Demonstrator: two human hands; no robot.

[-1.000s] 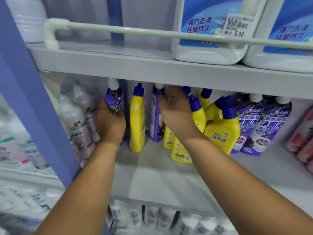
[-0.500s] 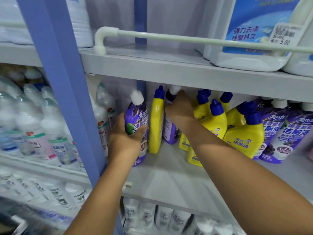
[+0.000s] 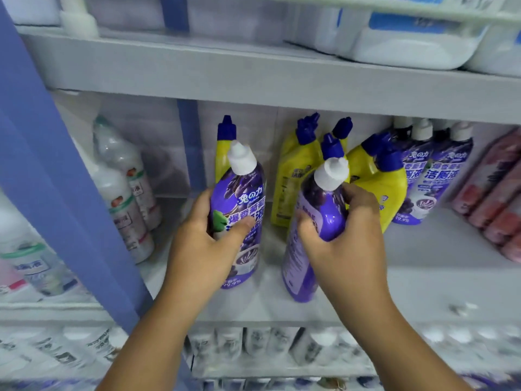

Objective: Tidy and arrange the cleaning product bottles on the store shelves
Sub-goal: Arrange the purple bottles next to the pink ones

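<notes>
Two purple plastic toilet-cleaner bottles with white caps now stand forward on the grey shelf board, one in each of your hands. A second ago both were back among the yellow stock; you have since drawn them toward the shelf's front edge. Your left hand wraps the label-forward purple bottle, thumb across its label and fingers behind. Your right hand curls around the side-on purple bottle below its neck, gripping it firmly. Both bottles appear upright or slightly tilted; whether their bases rest on the board cannot be told.

The pull-out suggests you are separating purple from yellow, so the likely destination is the row of matching purple bottles at the right rear.

Surroundings: one tall yellow bottle with a dark blue cap stands directly behind the left-hand bottle. A leaning cluster of yellow blue-capped bottles lies between your right hand and the purple row, touching one another and tilted; this is the main obstruction, and brushing it could topple it. Clear white-labelled bottles sit left of the blue upright post. Pink packs occupy the far right. White jugs rest on the shelf above.
</notes>
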